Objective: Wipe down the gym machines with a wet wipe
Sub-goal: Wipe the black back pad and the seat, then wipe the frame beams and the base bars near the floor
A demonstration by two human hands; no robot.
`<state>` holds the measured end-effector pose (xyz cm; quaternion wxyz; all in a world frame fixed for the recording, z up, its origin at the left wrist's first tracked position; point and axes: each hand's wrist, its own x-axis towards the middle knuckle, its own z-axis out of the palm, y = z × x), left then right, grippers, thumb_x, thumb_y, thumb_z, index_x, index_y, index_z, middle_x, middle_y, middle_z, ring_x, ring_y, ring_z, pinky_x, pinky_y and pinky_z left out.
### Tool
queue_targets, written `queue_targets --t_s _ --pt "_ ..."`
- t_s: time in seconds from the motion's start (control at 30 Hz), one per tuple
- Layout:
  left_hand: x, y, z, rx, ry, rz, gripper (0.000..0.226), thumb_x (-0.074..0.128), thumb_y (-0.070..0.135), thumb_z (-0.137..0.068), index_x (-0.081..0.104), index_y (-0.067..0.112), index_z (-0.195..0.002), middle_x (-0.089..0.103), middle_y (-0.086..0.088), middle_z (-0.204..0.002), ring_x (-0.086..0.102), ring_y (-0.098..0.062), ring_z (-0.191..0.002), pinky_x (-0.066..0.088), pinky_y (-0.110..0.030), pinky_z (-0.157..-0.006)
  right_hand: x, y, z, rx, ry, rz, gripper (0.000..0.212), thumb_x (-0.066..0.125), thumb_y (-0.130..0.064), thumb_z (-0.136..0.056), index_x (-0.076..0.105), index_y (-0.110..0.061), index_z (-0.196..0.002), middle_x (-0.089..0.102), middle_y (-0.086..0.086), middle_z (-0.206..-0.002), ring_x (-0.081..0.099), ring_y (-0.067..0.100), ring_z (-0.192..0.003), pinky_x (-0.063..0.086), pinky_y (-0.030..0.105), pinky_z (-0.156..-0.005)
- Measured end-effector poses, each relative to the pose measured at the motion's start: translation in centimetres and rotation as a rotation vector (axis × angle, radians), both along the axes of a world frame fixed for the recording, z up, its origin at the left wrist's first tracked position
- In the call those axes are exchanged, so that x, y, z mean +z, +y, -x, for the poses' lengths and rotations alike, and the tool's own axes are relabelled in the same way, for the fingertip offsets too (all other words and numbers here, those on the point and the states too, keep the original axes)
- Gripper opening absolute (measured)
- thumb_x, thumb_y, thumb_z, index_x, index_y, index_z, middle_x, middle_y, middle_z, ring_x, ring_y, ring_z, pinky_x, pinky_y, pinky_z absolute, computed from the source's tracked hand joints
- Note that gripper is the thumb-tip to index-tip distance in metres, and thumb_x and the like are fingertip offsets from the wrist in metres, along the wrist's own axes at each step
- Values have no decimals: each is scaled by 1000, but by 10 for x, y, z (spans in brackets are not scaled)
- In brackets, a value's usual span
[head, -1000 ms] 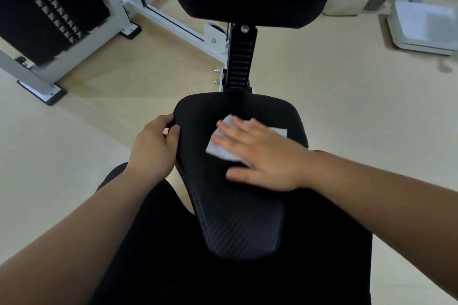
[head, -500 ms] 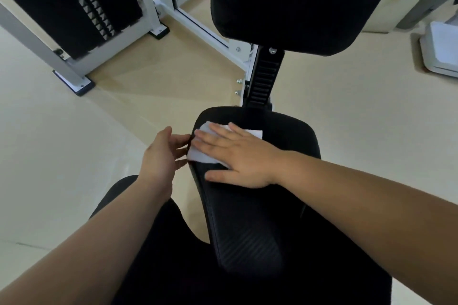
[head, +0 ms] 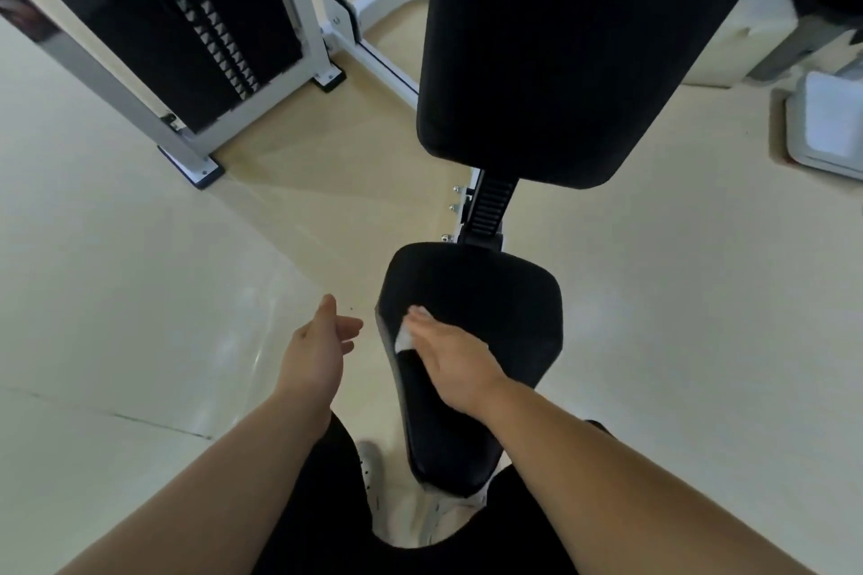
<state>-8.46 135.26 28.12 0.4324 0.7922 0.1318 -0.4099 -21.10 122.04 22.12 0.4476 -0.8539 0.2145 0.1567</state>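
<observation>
A black padded seat (head: 504, 308) of a gym machine lies in front of me, with its black backrest (head: 574, 47) rising behind it. My right hand (head: 450, 355) lies flat on the seat's left edge and presses a white wet wipe (head: 405, 336), which is mostly hidden under the fingers. My left hand (head: 320, 343) hovers just left of the seat, fingers relaxed and apart, touching nothing.
A white-framed weight stack (head: 187, 28) stands at the back left, with a white base rail (head: 373, 56) running to the seat post. A white machine base (head: 826, 126) sits at the right. Pale floor (head: 116, 275) surrounds the seat; my white shoes (head: 373, 476) show below.
My right hand has slid the wipe leftward to the seat's left edge. My left hand has let go of the seat's side and moved off to the left. The view has pulled back and up.
</observation>
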Motion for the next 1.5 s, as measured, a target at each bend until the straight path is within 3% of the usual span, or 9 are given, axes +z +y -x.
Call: queue_targets --t_s 0.17,0.23,0.27,0.3,0.33,0.73,1.0,1.27,1.5 --pt "98 1 22 -159 132 56 39 45 50 -101 70 20 -106 73 0 -107 67 -21 -102 49 -45 -96 121 3 3 -958 116 -1018 35 37 -27 -106 70 -27 -113 69 0 -120 63 11 -101 38 36 -92" --pt "148 -6 32 -235 136 115 29 53 45 -100 69 22 -107 73 -1 -108 67 -23 -103 50 -45 -96 195 1 9 -1136 -18 -1159 37 37 -16 -105 61 -7 -131 58 27 -130 60 26 -104 39 36 -97" --pt "176 -10 38 -277 132 147 25 56 43 -98 68 24 -107 72 0 -108 67 -22 -102 50 -44 -94 235 1 17 -1192 -74 -1164 46 40 -14 -103 44 6 -145 42 37 -142 35 17 -104 35 39 -107" --pt "203 -16 44 -324 131 182 21 59 42 -97 68 25 -106 72 2 -107 67 -21 -101 51 -42 -92 274 1 21 -1231 -113 -1164 56 44 -18 -102 33 11 -148 33 35 -151 23 56 -141 32 44 -115" --pt "228 -23 51 -373 125 218 19 62 41 -96 69 26 -105 73 3 -106 68 -20 -99 52 -39 -88 304 0 29 -1272 -158 -1149 57 46 -26 -103 37 12 -146 37 34 -151 47 43 -134 34 48 -116" --pt "365 -135 205 -818 86 378 18 75 21 -87 72 9 -100 77 -10 -91 73 -24 -78 60 -46 -80 429 -64 211 -1382 -624 -933 37 61 -18 -85 75 -11 -119 73 14 -118 70 31 -100 55 43 -78" --pt "342 -234 379 -807 -45 335 16 63 14 -87 68 4 -98 73 -4 -90 66 -25 -82 55 -37 -70 390 -161 421 -1462 -482 -879 34 65 -15 -97 65 -14 -131 72 12 -124 68 35 -114 53 48 -98" --pt "382 -354 503 -1113 -650 405 26 62 9 -78 53 28 -63 57 8 -67 54 -11 -62 38 -17 -59 424 -257 537 -1535 -562 -903 40 61 -37 -100 59 -16 -135 63 6 -134 61 26 -122 45 43 -111" --pt "412 -501 548 -1623 -849 693 23 65 23 -82 68 29 -104 67 12 -119 57 -8 -108 44 -23 -92 452 -389 560 -1522 -901 -1126 45 44 -43 -106 69 -5 -106 71 13 -104 71 26 -100 53 37 -90"
